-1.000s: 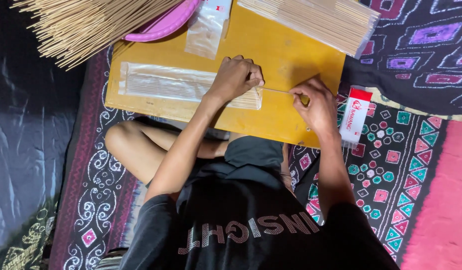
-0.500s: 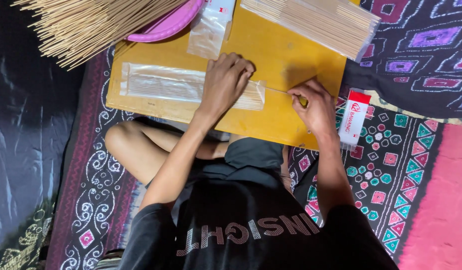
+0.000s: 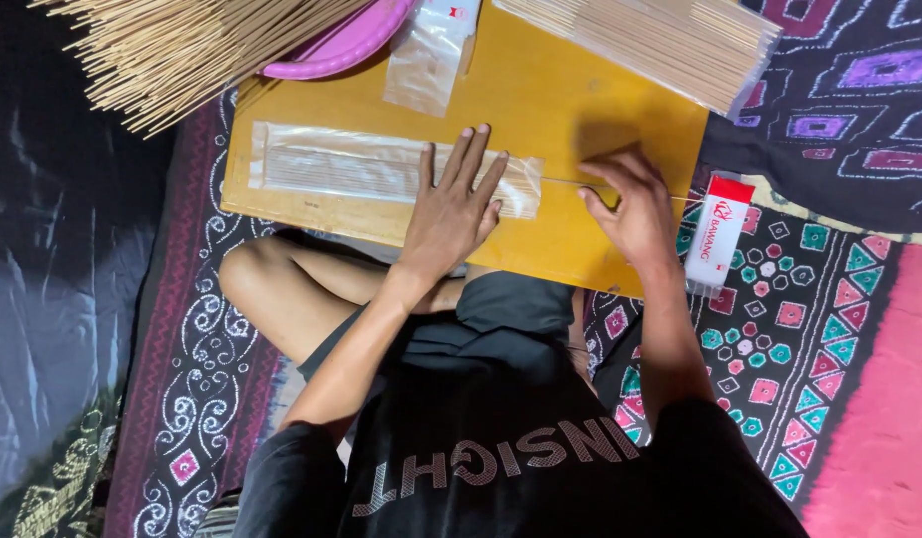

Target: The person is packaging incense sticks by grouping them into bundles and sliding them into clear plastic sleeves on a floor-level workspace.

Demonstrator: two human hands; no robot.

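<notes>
A long clear plastic bag (image 3: 381, 167) of thin sticks lies flat on the yellow board (image 3: 571, 100), its long axis running side to side across the person's lap, its open end toward the right. The left hand (image 3: 453, 204) rests on that end with fingers spread wide and flat, pinning the bag down rather than gripping it. The right hand (image 3: 635, 204) is just beyond the bag's mouth, fingers pinched narrow on a thin stick (image 3: 566, 182) that lies in line with the bag and points into its opening; this hand is the nearer one to the stick's free end. A second, fuller pack of sticks (image 3: 660, 40) lies at the board's far right corner, a loose heap of sticks (image 3: 182, 50) at the far left beside a pink bowl (image 3: 331, 45), and a small red-and-white packet (image 3: 718, 244) just off the board's right edge on the patterned cloth (image 3: 780, 339).
</notes>
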